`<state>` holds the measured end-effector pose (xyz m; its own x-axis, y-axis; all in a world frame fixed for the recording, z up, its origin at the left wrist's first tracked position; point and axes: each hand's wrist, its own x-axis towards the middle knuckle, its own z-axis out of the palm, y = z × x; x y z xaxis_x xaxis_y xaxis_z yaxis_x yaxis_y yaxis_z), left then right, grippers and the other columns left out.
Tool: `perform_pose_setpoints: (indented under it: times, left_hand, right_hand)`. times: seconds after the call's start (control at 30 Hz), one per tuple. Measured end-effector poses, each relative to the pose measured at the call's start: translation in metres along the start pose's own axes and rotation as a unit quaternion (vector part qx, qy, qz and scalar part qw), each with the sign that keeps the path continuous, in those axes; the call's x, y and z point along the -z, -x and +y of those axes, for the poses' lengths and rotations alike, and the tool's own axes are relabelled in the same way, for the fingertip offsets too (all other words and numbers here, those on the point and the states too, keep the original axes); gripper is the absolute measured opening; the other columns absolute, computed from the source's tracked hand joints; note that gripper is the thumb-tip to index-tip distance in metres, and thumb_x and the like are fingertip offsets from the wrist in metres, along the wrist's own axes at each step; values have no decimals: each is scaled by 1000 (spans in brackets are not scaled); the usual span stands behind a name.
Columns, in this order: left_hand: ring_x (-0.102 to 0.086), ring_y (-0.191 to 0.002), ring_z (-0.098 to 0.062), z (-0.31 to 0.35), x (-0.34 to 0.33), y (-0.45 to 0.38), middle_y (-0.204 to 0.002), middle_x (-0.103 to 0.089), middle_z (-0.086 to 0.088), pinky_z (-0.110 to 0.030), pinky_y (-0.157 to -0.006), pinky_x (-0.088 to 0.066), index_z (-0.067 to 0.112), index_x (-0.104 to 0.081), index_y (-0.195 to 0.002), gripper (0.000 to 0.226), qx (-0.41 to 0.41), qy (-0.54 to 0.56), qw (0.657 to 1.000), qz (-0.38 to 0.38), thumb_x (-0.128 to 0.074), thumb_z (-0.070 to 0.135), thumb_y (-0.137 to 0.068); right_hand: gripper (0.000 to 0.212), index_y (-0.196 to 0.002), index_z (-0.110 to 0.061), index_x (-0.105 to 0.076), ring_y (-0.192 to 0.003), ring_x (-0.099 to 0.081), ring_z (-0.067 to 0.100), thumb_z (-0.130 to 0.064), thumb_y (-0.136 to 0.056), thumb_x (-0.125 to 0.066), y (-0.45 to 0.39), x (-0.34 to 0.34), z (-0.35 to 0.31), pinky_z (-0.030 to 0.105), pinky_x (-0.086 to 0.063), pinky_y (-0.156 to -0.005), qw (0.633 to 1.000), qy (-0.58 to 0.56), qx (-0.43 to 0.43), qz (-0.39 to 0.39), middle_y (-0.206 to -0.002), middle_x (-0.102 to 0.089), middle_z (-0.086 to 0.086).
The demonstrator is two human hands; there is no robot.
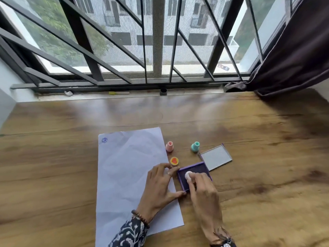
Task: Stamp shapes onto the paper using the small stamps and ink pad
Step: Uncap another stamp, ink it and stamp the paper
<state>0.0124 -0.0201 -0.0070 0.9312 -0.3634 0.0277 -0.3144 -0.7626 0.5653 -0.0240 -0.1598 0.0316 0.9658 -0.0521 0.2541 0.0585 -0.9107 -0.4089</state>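
While pressing white stamp (188, 175) onto ink pad (195, 176) beside paper (124, 175) right edge, right hand (204, 195) fingers pinched closed; left hand (158, 186) spread open, bracing pad's left rim; far counter (178, 113) bare.

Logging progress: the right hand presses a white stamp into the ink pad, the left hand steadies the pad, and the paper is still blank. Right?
Not quite. The head view shows the paper already carries one blue round stamp mark near its far left corner. The rest holds.
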Motion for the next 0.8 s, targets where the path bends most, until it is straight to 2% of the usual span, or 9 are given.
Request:
perform_pose_setpoints:
  times: [0.13, 0.2, 0.27, 0.33, 0.43, 0.53, 0.63, 0.7, 0.8]
  left_hand:
    - [-32, -125, -14, -1, -1, 0, -132, -41, 2, -17, -95, -13, 34, -40, -131, 71, -3, 14, 1000, 0, -61, 63, -70]
    - [-33, -125, -15, -1, -1, -1, -131, -43, 1, -16, -94, -12, 33, -42, -130, 71, -2, 22, 1000, 1, -63, 62, -69]
    - [-34, -125, -16, -2, -1, -1, -130, -43, 0, -17, -94, -14, 34, -43, -130, 71, 3, 27, 1000, -1, -64, 61, -68]
    - [-34, -124, -16, -2, -1, 0, -130, -42, 1, -21, -96, -16, 35, -42, -130, 71, 5, 23, 1000, -5, -63, 61, -68]
    - [-31, -126, -15, -1, -1, 0, -132, -39, 1, -23, -100, -17, 36, -37, -133, 72, 7, 11, 1000, -11, -60, 64, -70]
    - [-25, -132, -14, 0, 7, 2, -142, -31, 2, -24, -107, -15, 34, -20, -141, 87, -16, -6, 999, -49, -49, 73, -69]
    - [-25, -135, -15, -17, 30, 5, -149, -26, 1, -28, -111, -23, 28, -14, -143, 90, -1, 19, 1000, -19, -45, 74, -71]
    - [-28, -135, -19, -42, 56, 7, -149, -29, -2, -33, -110, -28, 26, -24, -141, 80, 17, 1, 999, 32, -52, 65, -77]
    - [-35, -132, -31, -90, 100, 9, -145, -35, -10, -44, -107, -33, 18, -41, -135, 67, 57, -30, 996, 69, -65, 46, -78]
  right_hand:
    - [15, -77, -11, -64, -58, -62, 19, -8, -72, -77, -15, 3, -1, 25, -52, -52, 998, 20, -9, -64, -68, -64, 5]
    - [5, -86, -12, -61, -72, -63, 21, -14, -84, -65, -27, 7, 0, 30, -50, -63, 991, 15, -35, -127, -83, -65, 6]
    - [4, -88, -14, -58, -84, -61, 24, -18, -87, -56, -40, 10, 3, 29, -42, -67, 984, -8, -54, -171, -91, -64, 6]
    - [3, -80, -17, -61, -88, -61, 26, -16, -82, -59, -57, 14, 1, 23, -34, -64, 974, -16, -90, -206, -89, -68, 8]
    - [6, -69, -21, -62, -86, -61, 25, -15, -73, -62, -79, 16, 3, 20, -36, -62, 945, -8, -138, -297, -83, -65, 9]
    - [21, -55, -26, -54, -77, -56, 18, -14, -65, -69, -90, 19, 8, 21, -36, -50, 927, -21, -149, -344, -76, -59, 2]
    - [21, -57, -25, -55, -75, -56, 18, -15, -66, -71, -88, 23, 8, 17, -33, -48, 936, -11, -152, -316, -72, -59, -1]
    - [23, -57, -25, -54, -69, -55, 17, -21, -70, -72, -79, 25, 0, 20, -35, -50, 956, -23, -161, -244, -66, -57, -7]
    - [15, -64, -24, -61, -67, -60, 9, -30, -72, -72, -68, 23, -34, 25, -45, -56, 963, -148, -180, -134, -65, -66, -6]
